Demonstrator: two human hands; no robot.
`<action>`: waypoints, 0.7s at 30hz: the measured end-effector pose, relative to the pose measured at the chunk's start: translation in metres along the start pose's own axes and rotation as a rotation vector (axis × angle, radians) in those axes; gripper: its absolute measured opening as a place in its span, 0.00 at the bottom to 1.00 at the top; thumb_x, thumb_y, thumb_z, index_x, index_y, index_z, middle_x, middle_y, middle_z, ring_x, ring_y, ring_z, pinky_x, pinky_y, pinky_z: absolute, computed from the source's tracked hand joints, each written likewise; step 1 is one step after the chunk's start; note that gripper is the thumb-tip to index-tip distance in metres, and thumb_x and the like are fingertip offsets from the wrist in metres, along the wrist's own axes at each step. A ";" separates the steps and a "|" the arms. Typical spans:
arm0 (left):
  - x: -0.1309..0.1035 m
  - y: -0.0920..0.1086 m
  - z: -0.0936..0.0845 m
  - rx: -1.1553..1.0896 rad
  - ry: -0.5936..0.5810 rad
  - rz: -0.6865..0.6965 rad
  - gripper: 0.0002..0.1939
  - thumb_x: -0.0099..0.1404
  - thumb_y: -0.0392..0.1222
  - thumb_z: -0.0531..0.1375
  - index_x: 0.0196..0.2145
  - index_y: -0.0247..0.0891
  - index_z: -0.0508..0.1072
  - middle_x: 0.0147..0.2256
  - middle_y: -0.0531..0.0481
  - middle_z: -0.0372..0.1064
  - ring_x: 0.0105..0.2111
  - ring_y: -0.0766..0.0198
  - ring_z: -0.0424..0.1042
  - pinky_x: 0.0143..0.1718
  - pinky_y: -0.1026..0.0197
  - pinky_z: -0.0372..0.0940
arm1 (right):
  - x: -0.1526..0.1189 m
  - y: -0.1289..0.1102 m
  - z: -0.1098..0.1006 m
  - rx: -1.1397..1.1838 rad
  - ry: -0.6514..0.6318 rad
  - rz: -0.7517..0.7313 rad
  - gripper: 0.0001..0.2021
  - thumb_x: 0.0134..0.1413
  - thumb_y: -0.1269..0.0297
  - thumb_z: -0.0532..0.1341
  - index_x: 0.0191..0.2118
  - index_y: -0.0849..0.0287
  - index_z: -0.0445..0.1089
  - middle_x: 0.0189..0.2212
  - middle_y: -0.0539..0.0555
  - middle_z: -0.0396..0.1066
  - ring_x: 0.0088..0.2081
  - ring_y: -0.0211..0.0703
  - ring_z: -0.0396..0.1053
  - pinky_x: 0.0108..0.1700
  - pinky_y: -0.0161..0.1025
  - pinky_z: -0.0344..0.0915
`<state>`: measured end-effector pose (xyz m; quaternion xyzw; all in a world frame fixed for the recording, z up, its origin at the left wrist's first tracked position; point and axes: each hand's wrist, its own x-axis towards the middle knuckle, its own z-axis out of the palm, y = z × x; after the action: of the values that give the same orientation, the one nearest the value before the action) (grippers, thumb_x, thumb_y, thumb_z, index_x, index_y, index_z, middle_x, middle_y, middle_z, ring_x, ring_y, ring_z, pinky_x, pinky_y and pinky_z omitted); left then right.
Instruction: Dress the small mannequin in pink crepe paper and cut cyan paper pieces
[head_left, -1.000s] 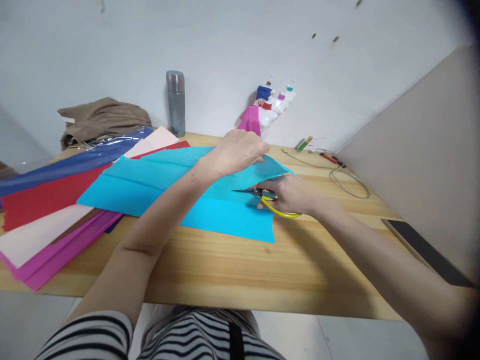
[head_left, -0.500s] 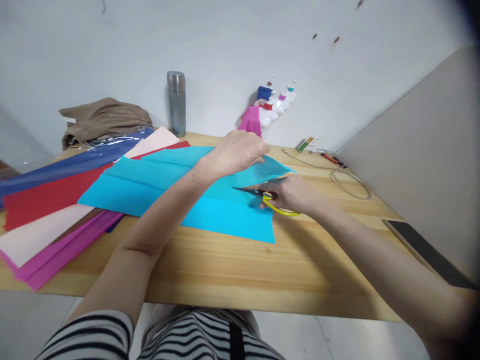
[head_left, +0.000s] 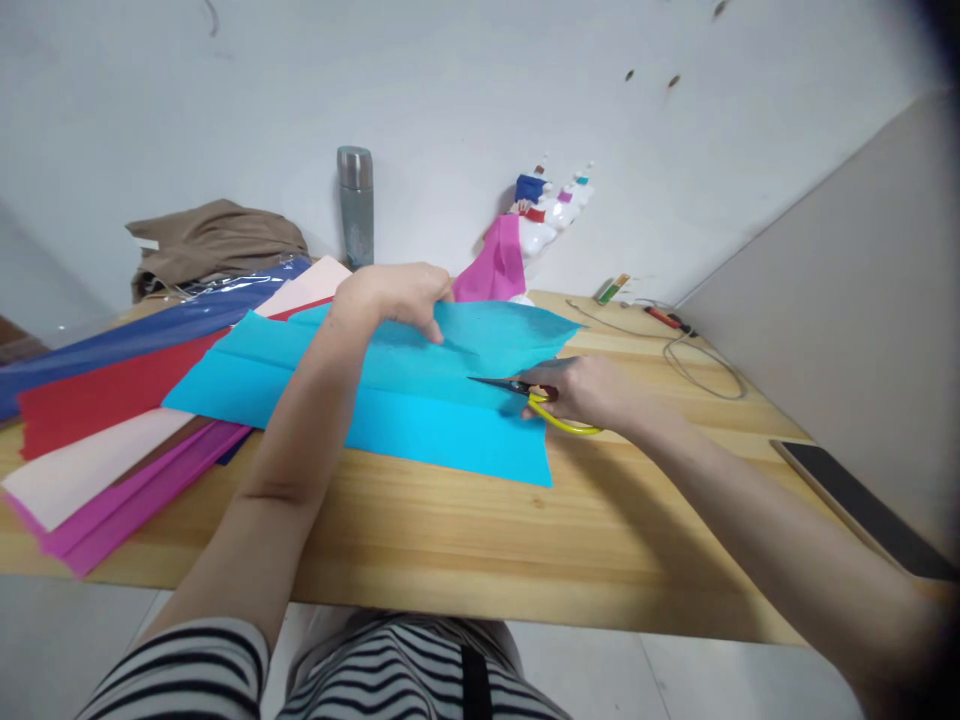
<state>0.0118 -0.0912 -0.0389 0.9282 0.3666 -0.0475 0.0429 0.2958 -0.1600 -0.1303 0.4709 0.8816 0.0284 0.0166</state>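
Wooden table (head_left: 600,540): right hand (head_left: 592,390) grips scissors (head_left: 540,400) (yellow-handled); left hand (head_left: 394,295) pinches blue paper (head_left: 420,420).

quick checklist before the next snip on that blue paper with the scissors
1. Right hand grips the yellow-handled scissors: ok.
2. Blades over the blue paper, tips pointing left along a fold line: ok.
3. Left hand holds the sheet's far edge, well away from the blade tips: ok.
4. Sheet flat on the wooden table: not ok, the far right corner is lifted.
5. Other coloured sheets clear of the cut line: ok, they lie to the left, partly under the blue paper.
6. How far the blades are open: cannot tell, too small to see.
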 end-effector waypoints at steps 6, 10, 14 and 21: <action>-0.006 -0.006 -0.004 -0.076 0.051 -0.040 0.05 0.59 0.38 0.64 0.27 0.35 0.77 0.21 0.54 0.69 0.25 0.66 0.62 0.28 0.64 0.52 | 0.000 0.002 0.004 0.014 -0.023 -0.001 0.22 0.62 0.49 0.61 0.59 0.45 0.76 0.36 0.57 0.81 0.32 0.49 0.74 0.29 0.38 0.57; -0.006 0.000 -0.006 -0.060 0.063 -0.053 0.06 0.59 0.39 0.64 0.31 0.35 0.81 0.25 0.51 0.73 0.28 0.63 0.66 0.31 0.62 0.54 | 0.000 -0.001 0.000 0.055 -0.031 -0.027 0.25 0.63 0.46 0.62 0.61 0.49 0.74 0.39 0.58 0.80 0.33 0.48 0.74 0.31 0.37 0.57; -0.005 0.005 -0.006 -0.037 0.064 -0.013 0.07 0.59 0.39 0.63 0.33 0.37 0.82 0.26 0.51 0.75 0.30 0.62 0.68 0.32 0.62 0.54 | 0.000 -0.007 -0.006 0.081 -0.050 -0.069 0.26 0.64 0.48 0.63 0.65 0.45 0.71 0.38 0.57 0.80 0.37 0.49 0.75 0.36 0.38 0.60; -0.011 0.011 -0.007 -0.020 0.113 -0.003 0.06 0.58 0.34 0.62 0.32 0.34 0.81 0.27 0.50 0.76 0.28 0.63 0.65 0.30 0.63 0.53 | 0.002 -0.013 -0.009 0.161 -0.047 -0.091 0.26 0.63 0.52 0.63 0.65 0.48 0.70 0.43 0.58 0.80 0.39 0.49 0.76 0.39 0.39 0.64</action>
<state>0.0118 -0.1059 -0.0301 0.9283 0.3703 0.0088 0.0315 0.2831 -0.1663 -0.1227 0.4306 0.9009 -0.0544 0.0009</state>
